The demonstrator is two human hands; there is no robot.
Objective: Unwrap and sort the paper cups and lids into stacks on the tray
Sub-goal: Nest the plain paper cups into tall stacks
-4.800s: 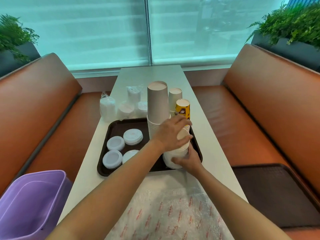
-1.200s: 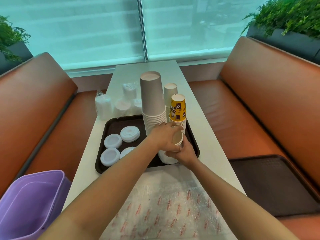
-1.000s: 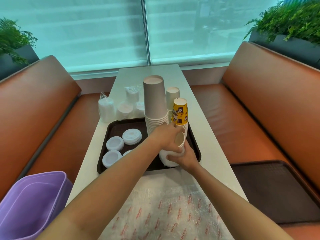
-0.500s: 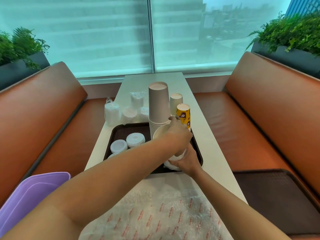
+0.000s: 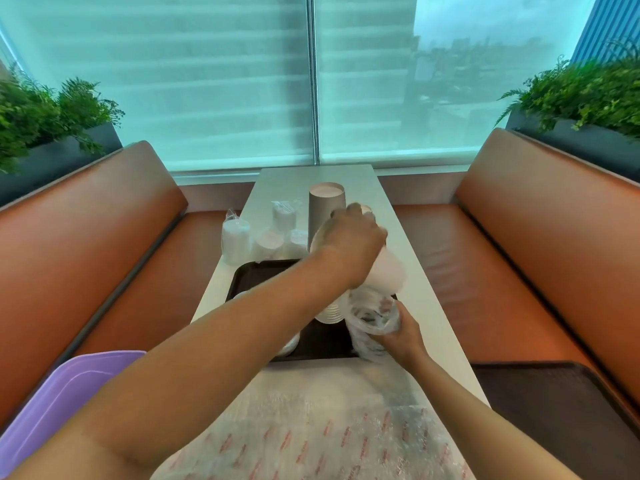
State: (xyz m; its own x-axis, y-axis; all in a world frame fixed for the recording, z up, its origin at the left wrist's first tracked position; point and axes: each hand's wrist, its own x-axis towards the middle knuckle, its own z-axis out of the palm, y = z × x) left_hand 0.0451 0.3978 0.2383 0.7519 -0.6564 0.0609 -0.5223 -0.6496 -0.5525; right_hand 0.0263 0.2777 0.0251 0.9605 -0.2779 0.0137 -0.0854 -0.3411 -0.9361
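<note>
Clear plastic wrap [image 5: 372,317] bunches in my right hand [image 5: 401,336] at five o'clock on the dark tray [image 5: 256,275], while my left hand [image 5: 353,242] grips white paper cups [image 5: 386,271], lifted and tilted above the wrap.

A tray [image 5: 242,276] lies on the table [image 5: 420,299] before you, a tall cup stack [image 5: 325,216] at its far edge. Wrapped lids [image 5: 263,233] sit behind the tray, to the left. A bin [image 5: 65,389] stands at your lower left
</note>
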